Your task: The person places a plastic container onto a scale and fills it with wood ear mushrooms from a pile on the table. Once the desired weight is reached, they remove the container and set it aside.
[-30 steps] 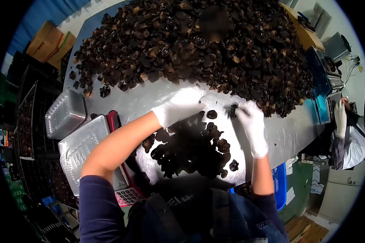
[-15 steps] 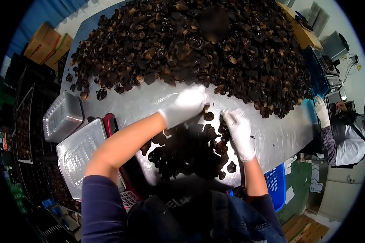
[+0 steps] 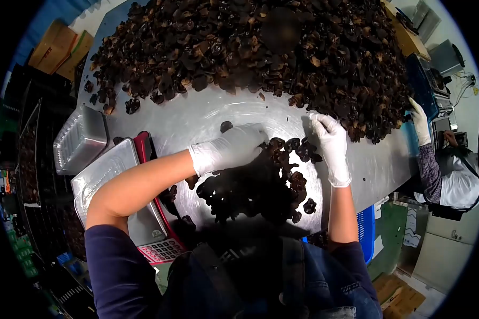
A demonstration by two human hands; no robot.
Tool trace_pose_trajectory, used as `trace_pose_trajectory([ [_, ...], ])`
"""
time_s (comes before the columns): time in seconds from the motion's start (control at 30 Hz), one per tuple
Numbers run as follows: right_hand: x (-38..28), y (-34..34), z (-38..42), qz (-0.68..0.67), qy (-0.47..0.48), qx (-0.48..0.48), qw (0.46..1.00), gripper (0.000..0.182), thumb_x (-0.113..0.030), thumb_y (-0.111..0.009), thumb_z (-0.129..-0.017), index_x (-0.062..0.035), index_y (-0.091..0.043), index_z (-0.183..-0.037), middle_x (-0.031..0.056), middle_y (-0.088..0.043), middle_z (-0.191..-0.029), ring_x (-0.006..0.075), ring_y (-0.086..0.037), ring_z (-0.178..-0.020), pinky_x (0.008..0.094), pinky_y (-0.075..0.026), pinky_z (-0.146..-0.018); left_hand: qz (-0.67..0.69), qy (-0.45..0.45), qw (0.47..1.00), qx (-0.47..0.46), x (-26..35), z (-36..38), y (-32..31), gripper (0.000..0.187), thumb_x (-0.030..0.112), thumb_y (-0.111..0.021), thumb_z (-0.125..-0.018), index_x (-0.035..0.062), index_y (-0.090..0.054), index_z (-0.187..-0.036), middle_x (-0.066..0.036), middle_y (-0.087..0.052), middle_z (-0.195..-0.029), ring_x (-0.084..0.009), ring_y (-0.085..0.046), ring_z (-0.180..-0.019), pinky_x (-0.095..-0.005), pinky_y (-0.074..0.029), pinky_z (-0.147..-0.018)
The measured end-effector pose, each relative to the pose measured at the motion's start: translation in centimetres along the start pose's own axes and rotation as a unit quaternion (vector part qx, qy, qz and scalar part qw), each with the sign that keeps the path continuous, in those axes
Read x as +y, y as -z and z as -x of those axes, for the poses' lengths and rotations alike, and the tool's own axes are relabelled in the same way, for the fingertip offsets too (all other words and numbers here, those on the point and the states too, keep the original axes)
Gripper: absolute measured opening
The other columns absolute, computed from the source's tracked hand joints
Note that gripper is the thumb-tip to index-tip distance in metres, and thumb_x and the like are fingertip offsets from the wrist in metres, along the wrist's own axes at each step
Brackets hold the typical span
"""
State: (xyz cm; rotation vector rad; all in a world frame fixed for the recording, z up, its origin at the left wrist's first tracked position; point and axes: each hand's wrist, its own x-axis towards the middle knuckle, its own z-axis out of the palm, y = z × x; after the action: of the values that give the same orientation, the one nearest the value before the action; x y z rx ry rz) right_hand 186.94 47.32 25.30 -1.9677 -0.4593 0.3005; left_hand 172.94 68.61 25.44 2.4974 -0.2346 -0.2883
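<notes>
Dark wood ear mushrooms [image 3: 250,186] lie in a small loose heap on the metal table [image 3: 191,119], close to my body. At that heap's upper left edge is my left hand [image 3: 231,146], in a white glove, its fingers curled and slightly blurred. What it holds, if anything, is hidden. My right hand [image 3: 331,141], also gloved, hovers to the upper right of the small heap with fingertips pinched; I cannot make out anything in them. One loose mushroom piece [image 3: 226,126] lies just beyond my left hand.
A large mound of wood ear mushrooms [image 3: 223,48] covers the table's far side. Clear plastic trays [image 3: 81,141] and a red-edged scale [image 3: 165,250] with a keypad stand left. A blue basket [image 3: 365,234] is below right. A co-worker's gloved hand [image 3: 420,122] touches the mound's right edge.
My left hand has moved left and down toward the small heap. My right hand has moved up and right, away from it. The view has shifted slightly.
</notes>
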Motion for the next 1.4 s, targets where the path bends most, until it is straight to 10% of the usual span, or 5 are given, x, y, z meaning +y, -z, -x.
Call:
trace_pose_trajectory([
  [0.43,-0.1,1.3,9.7,0.149,0.233,-0.18,0.944,0.012,-0.009,-0.077,-0.074,-0.0094,-0.074,-0.085,0.0034,-0.068,-0.098,0.0242,-0.06,-0.098,0.0338,-0.048,-0.088,-0.061,0.022,0.998,-0.011,0.8,-0.3,0.4,0.037,0.017,-0.057,-0.094,-0.0004,-0.055,-0.126,-0.022,-0.06,-0.118,-0.0375,-0.056,-0.113,-0.0445,-0.045,-0.097],
  [0.8,0.9,-3.8,7.3,0.204,0.275,-0.176,0.923,0.059,-0.021,-0.068,-0.087,-0.0012,-0.048,-0.139,0.0212,-0.045,-0.146,0.0385,-0.041,-0.137,0.044,-0.034,-0.113,-0.087,0.008,0.993,-0.079,2.7,1.8,-1.2,0.065,0.045,-0.049,-0.099,0.0007,-0.034,-0.145,-0.025,-0.032,-0.15,-0.0449,-0.027,-0.141,-0.0549,-0.03,-0.113],
  [1.03,-0.5,-1.7,6.6,0.064,0.205,-0.308,0.927,0.053,-0.012,-0.065,-0.09,-0.0013,-0.049,-0.14,0.0158,-0.05,-0.142,0.0292,-0.047,-0.133,0.0374,-0.034,-0.114,-0.166,-0.021,0.982,-0.088,3.4,6.9,-0.9,0.074,0.047,-0.049,-0.098,-0.008,-0.031,-0.145,-0.026,-0.041,-0.144,-0.0459,-0.038,-0.134,-0.0479,-0.031,-0.113],
  [1.1,-1.5,-2.2,3.5,-0.322,-0.029,-0.152,0.934,0.029,-0.014,-0.057,-0.099,-0.0011,-0.061,-0.125,0.0079,-0.06,-0.127,0.0185,-0.056,-0.121,0.0298,-0.043,-0.107,-0.163,0.016,0.982,-0.096,3.2,6.7,-0.8,0.077,0.049,-0.048,-0.098,-0.0076,-0.028,-0.147,-0.025,-0.038,-0.148,-0.0454,-0.037,-0.135,-0.0491,-0.031,-0.113],
  [1.4,0.2,0.1,4.7,-0.026,-0.073,-0.142,0.987,0.014,-0.006,-0.068,-0.091,-0.0011,-0.073,-0.103,0.0034,-0.069,-0.094,0.0092,-0.062,-0.086,0.0213,-0.05,-0.078,-0.154,0.011,0.981,-0.118,3.0,6.3,-0.3,0.081,0.052,-0.049,-0.097,-0.0089,-0.027,-0.147,-0.028,-0.037,-0.148,-0.0465,-0.033,-0.138,-0.0518,-0.03,-0.114],
])
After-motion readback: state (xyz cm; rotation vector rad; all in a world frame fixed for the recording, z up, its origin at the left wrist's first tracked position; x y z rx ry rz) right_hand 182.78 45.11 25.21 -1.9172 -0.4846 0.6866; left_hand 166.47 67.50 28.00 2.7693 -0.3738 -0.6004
